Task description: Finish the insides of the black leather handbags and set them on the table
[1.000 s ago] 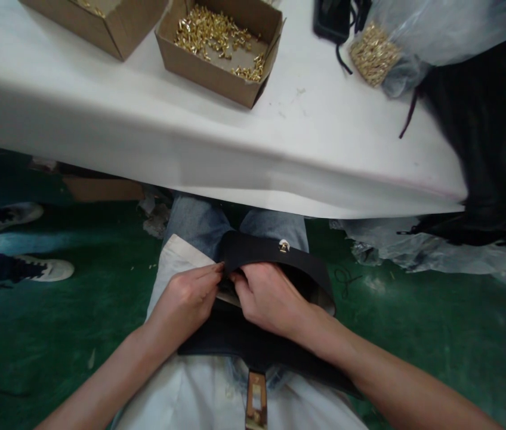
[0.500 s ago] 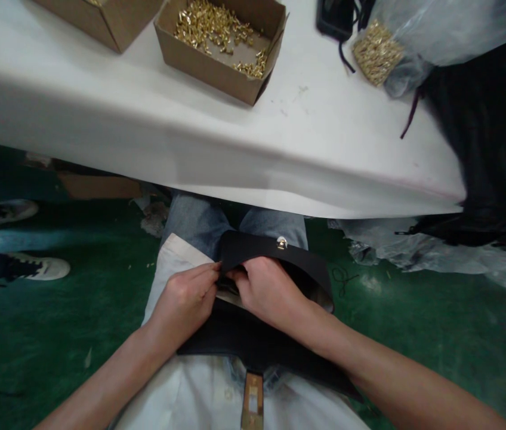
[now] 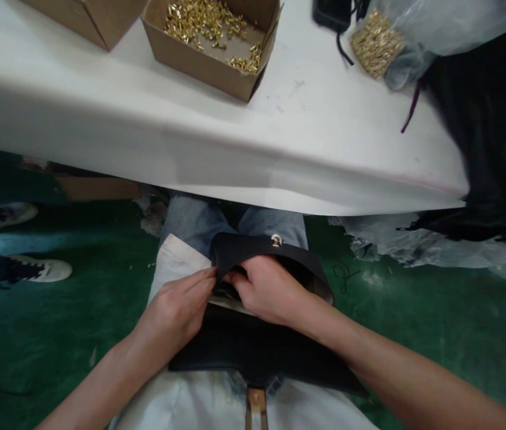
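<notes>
A black bag rests on my lap, its flap lying toward my body with a gold metal clasp piece at the strap end. Its opening faces up, and a small gold lock fitting sits on the far panel. My left hand pinches the bag's left edge between thumb and fingers. Inside the opening is my right hand, its fingers curled against the inner left side; the fingertips are partly hidden by the panel, so what they hold there is unclear.
On the white table ahead stands a cardboard box of small gold metal pieces, with another box left of it. A clear bag of gold pieces and black material lie at right. Another person's shoes show at left.
My left hand and the bag's left edge have shifted slightly left and toward me. The flap with the clasp has moved a little closer to my body. My right hand stays inside the bag.
</notes>
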`<state>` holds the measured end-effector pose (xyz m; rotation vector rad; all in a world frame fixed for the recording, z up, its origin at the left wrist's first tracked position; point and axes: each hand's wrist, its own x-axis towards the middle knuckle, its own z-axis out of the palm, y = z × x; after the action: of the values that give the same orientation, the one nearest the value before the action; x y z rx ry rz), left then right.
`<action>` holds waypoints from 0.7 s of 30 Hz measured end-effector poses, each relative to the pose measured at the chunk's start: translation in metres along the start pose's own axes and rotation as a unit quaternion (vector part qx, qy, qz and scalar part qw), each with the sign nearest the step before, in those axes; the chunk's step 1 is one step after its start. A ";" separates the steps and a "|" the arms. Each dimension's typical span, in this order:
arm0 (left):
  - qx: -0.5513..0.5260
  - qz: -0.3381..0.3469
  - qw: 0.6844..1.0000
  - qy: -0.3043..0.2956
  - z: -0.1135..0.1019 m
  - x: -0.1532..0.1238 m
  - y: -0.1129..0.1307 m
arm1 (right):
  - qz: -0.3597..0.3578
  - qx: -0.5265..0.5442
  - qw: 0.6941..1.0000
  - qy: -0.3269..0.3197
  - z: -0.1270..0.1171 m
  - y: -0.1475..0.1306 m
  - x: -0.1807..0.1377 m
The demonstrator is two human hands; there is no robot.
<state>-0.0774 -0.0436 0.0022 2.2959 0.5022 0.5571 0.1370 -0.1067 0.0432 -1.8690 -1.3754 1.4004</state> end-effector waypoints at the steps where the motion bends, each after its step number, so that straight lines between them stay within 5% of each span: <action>1: 0.002 0.004 1.000 -0.011 -0.002 0.001 0.000 | 0.001 -0.011 1.000 -0.004 -0.001 0.000 0.000; 10: 0.033 0.079 0.995 -0.049 -0.009 0.011 -0.007 | -0.001 -0.151 0.988 -0.037 -0.002 -0.001 -0.007; 21: 0.127 0.192 0.972 -0.041 -0.022 0.034 -0.008 | 0.018 -0.129 0.991 -0.034 -0.014 -0.001 -0.002</action>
<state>-0.0622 -0.0100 0.0192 2.6713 0.0881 0.6051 0.1486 -0.1050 0.0501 -2.0306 -1.6318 1.3684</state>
